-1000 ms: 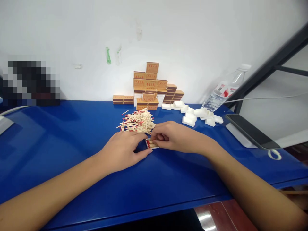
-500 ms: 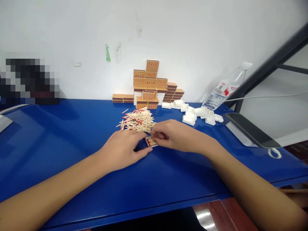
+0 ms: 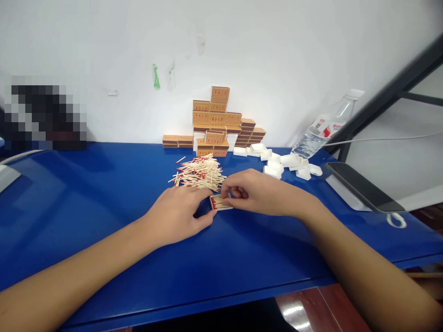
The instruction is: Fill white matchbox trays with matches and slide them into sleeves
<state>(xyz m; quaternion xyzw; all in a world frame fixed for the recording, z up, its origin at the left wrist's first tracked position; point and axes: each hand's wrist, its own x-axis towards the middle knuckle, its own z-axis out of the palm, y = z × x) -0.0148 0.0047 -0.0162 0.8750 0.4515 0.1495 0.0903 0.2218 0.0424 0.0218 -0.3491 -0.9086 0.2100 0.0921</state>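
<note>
A small white matchbox tray lies on the blue table in front of me, with red-headed matches side by side in it, heads to the left. My left hand grips the tray's left end between thumb and fingers. Over the tray's right part, the fingertips of my right hand are closed together and touch the matches; what they pinch, if anything, is hidden. Just beyond both hands is a loose pile of matches, its near edge partly covered by them.
Brown matchboxes are stacked against the wall behind the pile. Several empty white trays lie to the right. A water bottle leans at the back right, near a phone on a white block. A blurred dark object stands far left.
My right hand has shifted slightly right and lifted a little, so more of the tray and its matches shows. My left hand stays at the tray's left end.
</note>
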